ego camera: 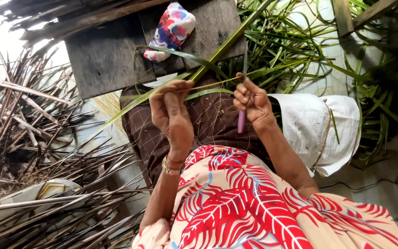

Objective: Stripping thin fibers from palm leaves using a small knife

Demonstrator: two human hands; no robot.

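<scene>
**Two hands on a palm leaflet, knife in the right**

The left hand [171,113] is closed around a long green palm leaflet [208,60], pinching it between thumb and fingertips just above the person's lap. The leaflet runs diagonally from the lower left, through that grip, and up towards the top of the view, crossing a grey wooden board [102,60]. A thin yellowish midrib strand [213,84] stretches from the left hand's fingertips across to the right hand [250,102].

The right hand is clenched around a knife with a purple handle [241,122]; the handle sticks out below the fist, and the narrow blade rises above it, touching the leaflet strand. A bangle [171,167] sits on the left wrist.

A patterned cloth pouch [170,28] lies on the board. A brown checked cloth [208,120] covers the lap beneath both hands. A heap of fresh green leaves [291,50] lies beyond the right hand, beside a white sack [318,129]. Dry brown fronds [28,138] pile up at the left.
</scene>
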